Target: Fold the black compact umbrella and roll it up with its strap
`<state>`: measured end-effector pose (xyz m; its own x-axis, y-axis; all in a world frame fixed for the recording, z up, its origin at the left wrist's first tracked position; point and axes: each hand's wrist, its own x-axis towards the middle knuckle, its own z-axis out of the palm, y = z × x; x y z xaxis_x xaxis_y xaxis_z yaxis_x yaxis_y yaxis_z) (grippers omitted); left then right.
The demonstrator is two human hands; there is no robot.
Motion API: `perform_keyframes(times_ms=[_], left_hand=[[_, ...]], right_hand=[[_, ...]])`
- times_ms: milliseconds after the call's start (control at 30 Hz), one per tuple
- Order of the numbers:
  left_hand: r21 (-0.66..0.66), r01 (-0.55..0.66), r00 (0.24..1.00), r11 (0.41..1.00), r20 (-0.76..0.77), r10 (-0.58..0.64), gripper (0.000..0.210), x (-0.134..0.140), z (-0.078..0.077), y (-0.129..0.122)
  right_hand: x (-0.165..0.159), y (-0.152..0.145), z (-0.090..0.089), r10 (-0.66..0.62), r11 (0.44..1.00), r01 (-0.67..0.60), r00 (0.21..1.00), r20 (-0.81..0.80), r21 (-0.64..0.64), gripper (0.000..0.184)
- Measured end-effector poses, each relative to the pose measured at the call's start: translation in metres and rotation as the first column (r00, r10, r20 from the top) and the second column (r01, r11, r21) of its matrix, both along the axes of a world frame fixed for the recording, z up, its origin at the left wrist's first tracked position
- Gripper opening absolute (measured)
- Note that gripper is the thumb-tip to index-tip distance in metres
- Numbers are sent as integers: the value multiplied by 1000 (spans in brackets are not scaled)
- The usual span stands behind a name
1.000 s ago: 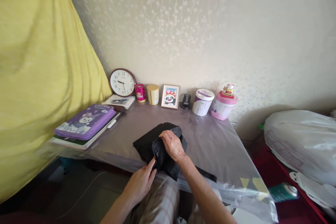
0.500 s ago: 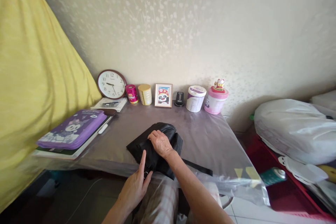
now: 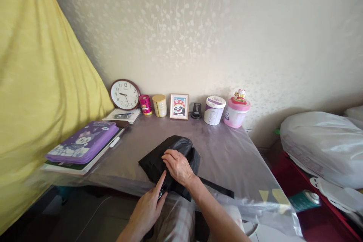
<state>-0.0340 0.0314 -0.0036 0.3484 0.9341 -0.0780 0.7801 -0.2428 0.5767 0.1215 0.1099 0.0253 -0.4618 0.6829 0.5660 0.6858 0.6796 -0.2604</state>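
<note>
A black folding umbrella (image 3: 178,144), its fabric bunched in loose folds, lies at the near edge of the table. My left hand (image 3: 147,207) is closed around its lower end, where a small shiny ring shows between thumb and forefinger; the handle is mostly hidden. Its forefinger stretches up along the fabric. My right hand (image 3: 178,166) lies over the middle of the umbrella with fingers curled into the folds. A flat black strap (image 3: 218,188) trails from the umbrella to the right across the table edge.
The table (image 3: 227,151) has a clear plastic cover overhanging its front. At left lies a purple case (image 3: 82,141) on books. Along the wall stand a clock (image 3: 125,94), tins, a picture frame (image 3: 179,106) and two tubs. White bags (image 3: 323,145) and a red container are at right.
The view has shifted slightly, so everything sits a little lower and further right. Both hands keep their places on the umbrella, the right-hand fingers slightly flatter.
</note>
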Motion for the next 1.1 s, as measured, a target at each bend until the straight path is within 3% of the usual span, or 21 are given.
perform_keyframes(times_ms=[167,367,500,600,800,1100], left_hand=[[0,-38,999,999,-16,38,57,0,-4,-1],[28,-52,998,998,-34,53,59,-1,-8,0],[-4,-69,997,998,-25,68,58,-2,-5,0],[-9,-77,997,997,20,78,58,-3,-6,0],[-5,-95,988,996,119,95,59,-6,-13,1],[-81,-139,974,987,169,151,61,-7,-5,-1]], right_hand=[[19,-13,-15,33,999,-33,999,-37,-5,21],[43,48,-26,-125,992,123,991,-52,-27,26],[65,75,-25,-353,927,309,911,-212,-213,25],[87,72,-29,-445,875,339,843,-301,-346,27],[114,46,-40,-492,788,279,822,-287,-549,33],[122,35,-33,-526,699,224,805,-276,-680,30]])
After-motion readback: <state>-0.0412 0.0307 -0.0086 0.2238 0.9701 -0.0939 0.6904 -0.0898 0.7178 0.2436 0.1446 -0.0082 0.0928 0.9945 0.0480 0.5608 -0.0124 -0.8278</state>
